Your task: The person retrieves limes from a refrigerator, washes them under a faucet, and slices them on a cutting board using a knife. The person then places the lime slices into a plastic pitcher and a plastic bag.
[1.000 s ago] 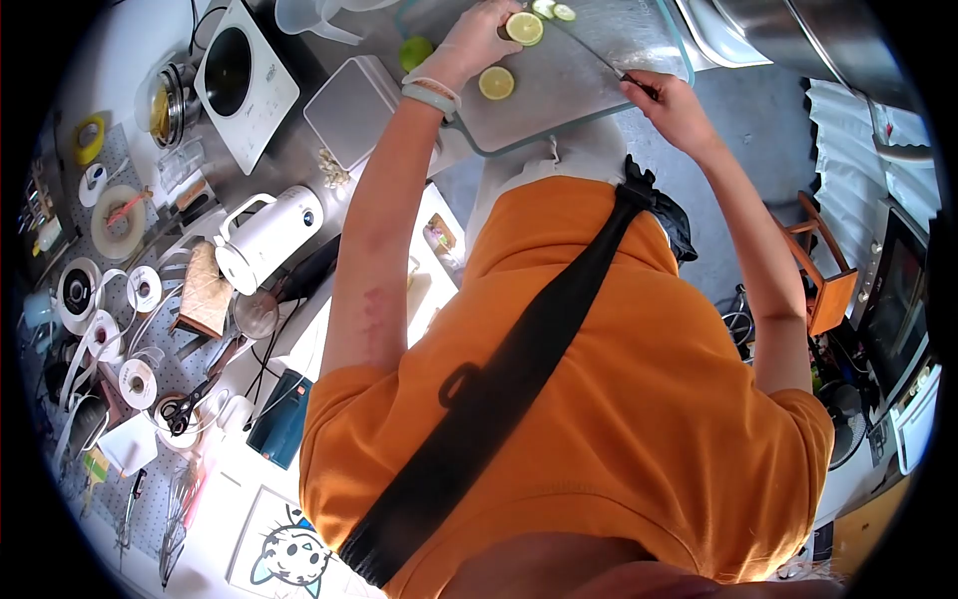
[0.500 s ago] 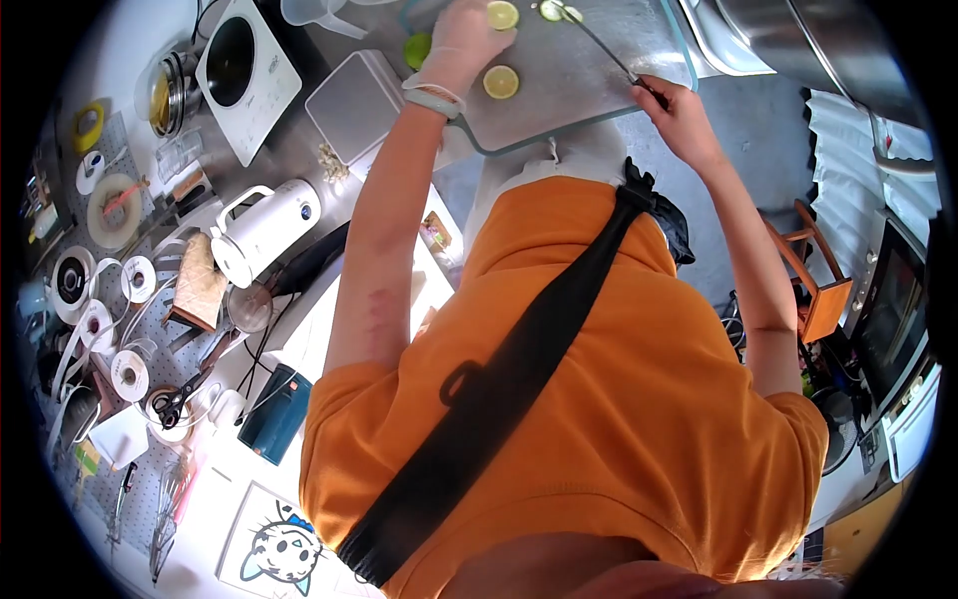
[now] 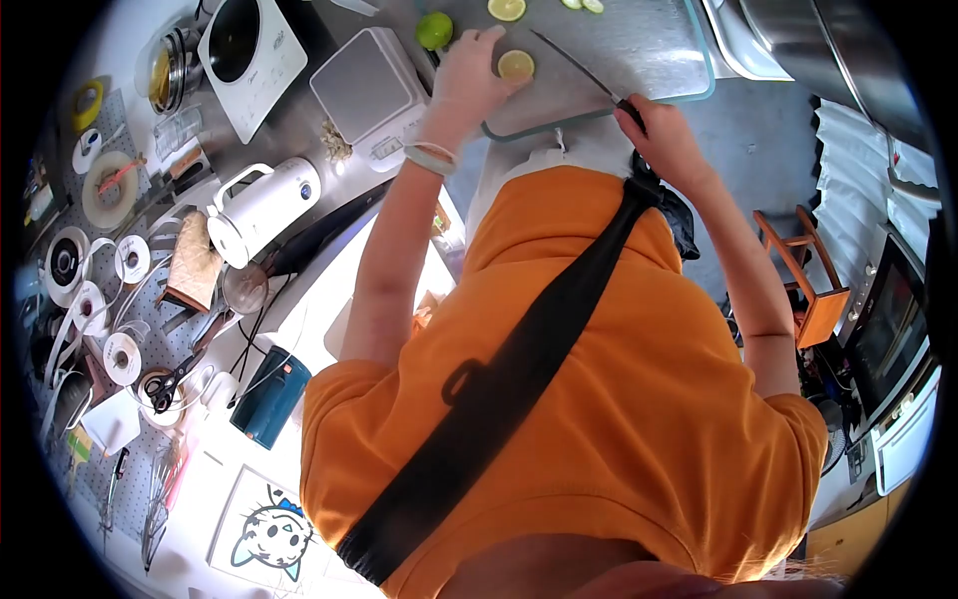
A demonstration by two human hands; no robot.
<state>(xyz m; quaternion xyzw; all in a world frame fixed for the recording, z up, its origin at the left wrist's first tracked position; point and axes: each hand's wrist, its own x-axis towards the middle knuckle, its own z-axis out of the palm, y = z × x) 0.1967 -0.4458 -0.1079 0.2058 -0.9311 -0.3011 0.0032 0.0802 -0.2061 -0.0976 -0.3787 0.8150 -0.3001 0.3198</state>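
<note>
Work surface: translucent rectangular board with teal-tinted edges (image 3: pixel 649 50), near edge toward the person's waist. On it, one cut lime half, pale yellow-green face up (image 3: pixel 516 66), beside the left hand; a second lime half with pale face (image 3: pixel 507 8) farther off; small pale-green cut pieces (image 3: pixel 582 4) at the far side. Whole bright-green lime (image 3: pixel 434 31) near the left fingertips; unclear whether it sits on the board.

Left hand (image 3: pixel 469 88), in a thin translucent glove: fingers spread, thumb at the near lime half; contact cannot be told. Right hand (image 3: pixel 659 135), bare: fingers closed round the black handle of a thin-bladed knife (image 3: pixel 583 70), its tip pointing between the lime halves.

Room, left: white kitchen scale with grey platform (image 3: pixel 365 88), white hob with round black plate (image 3: pixel 271 75), white kettle (image 3: pixel 264 212), perforated grey panel hung with tape rolls and tools (image 3: pixel 140 309).

Right: grey floor (image 3: pixel 748 150), orange-brown wooden stool (image 3: pixel 820 304), white pleated curtain (image 3: pixel 848 160), dark-glassed oven (image 3: pixel 891 314).
</note>
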